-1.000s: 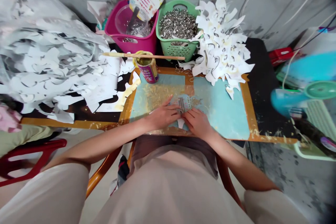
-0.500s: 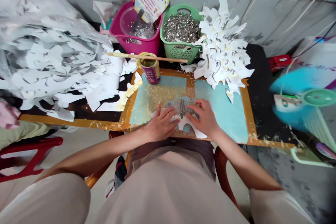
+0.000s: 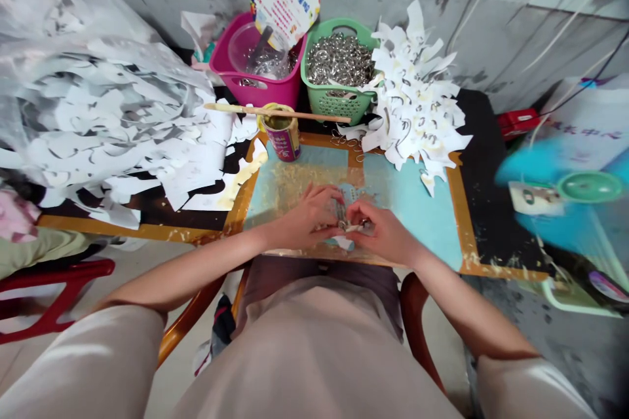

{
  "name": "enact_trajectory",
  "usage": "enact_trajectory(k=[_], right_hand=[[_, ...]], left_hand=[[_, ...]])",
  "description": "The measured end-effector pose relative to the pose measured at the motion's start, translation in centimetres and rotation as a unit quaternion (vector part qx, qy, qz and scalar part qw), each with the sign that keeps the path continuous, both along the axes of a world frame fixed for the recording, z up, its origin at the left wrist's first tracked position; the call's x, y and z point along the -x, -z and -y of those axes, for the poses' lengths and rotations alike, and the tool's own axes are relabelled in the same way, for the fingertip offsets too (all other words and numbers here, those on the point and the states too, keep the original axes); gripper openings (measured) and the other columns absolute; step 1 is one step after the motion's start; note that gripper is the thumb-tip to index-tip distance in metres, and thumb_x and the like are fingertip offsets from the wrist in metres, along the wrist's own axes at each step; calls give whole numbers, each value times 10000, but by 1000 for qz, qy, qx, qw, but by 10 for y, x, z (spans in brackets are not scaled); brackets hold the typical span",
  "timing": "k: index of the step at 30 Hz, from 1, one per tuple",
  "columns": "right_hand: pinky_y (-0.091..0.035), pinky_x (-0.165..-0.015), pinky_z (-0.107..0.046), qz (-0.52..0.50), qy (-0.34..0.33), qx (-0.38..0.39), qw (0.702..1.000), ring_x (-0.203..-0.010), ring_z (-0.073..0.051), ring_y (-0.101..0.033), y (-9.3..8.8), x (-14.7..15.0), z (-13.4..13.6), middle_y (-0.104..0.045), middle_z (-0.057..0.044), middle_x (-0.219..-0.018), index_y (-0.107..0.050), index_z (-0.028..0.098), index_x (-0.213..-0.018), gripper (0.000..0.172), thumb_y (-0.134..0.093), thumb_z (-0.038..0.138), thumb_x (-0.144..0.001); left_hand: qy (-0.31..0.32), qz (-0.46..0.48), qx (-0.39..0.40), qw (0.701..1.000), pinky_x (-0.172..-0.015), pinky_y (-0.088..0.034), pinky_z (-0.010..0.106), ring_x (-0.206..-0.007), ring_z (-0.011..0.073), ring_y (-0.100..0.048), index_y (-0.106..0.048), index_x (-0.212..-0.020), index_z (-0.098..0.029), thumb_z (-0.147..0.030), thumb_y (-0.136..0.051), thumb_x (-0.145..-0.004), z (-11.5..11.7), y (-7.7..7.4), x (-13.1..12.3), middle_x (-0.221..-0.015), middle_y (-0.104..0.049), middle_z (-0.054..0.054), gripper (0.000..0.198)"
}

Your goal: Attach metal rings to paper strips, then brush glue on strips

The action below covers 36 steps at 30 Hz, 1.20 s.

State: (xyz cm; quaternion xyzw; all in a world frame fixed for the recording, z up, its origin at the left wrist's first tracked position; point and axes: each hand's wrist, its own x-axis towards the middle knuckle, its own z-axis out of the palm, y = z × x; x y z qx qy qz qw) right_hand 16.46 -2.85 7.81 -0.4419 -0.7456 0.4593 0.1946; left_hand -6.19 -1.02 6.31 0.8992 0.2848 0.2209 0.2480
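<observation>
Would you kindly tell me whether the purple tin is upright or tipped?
Upright: the tin stands with its rim up, a brush across its top.

A small white cut-out piece (image 3: 345, 243), flat-looking and thin, sits between the two hands (image 3: 317, 215) (image 3: 386, 232) close to the bench's front edge, about midway along the blue-covered part. One pale end points toward that edge; fingers hide the rest. A small shiny metal ring (image 3: 343, 225) shows just above it, partly covered.
</observation>
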Motion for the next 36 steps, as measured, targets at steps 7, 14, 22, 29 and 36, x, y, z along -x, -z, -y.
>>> enact_trajectory(k=[7,14,22,29,36], right_hand=[[-282,-501,-224,-117,-136,154,972,-540,-84,-364,-29,-11,-7,-445,47,-608,-584,177,-688,332,-679,450,-852],[-322,-558,-267,-336,-70,247,906,-573,-111,-419,1,12,19,-482,15,-602,-547,178,-560,466,-756,541,-764],[-366,-640,-271,-297,87,114,944,-659,-131,-478,22,10,21,-557,3,-678,-599,184,-632,372,-725,473,-830],[-345,-615,-262,-207,37,60,976,-642,-123,-449,0,22,26,-546,4,-676,-598,181,-659,374,-685,480,-866],[-371,-555,-237,-349,25,201,915,-598,-111,-483,12,22,36,-548,12,-673,-656,180,-760,367,-719,538,-814]], left_hand=[[92,92,123,984,-1068,-460,414,-1303,259,-480,-716,-668,-202,-345,-580,-958,2,-40,-4,-1045,-663,116,351],[32,144,156,977,-1073,-450,449,-1245,276,-502,-633,-573,-185,-494,-434,-994,24,-20,4,-1000,-653,141,559],[-379,349,145,845,-689,-478,292,-761,163,-529,-565,-881,-206,-562,-472,-967,73,13,5,-794,-521,21,379],[-239,352,449,786,-483,-309,234,-509,86,-350,-483,-599,-178,-731,-564,-829,84,8,-26,-549,-389,-33,605],[-262,380,419,781,-425,-261,225,-456,80,-343,-521,-604,-187,-700,-649,-770,80,6,-27,-498,-426,-37,554]])
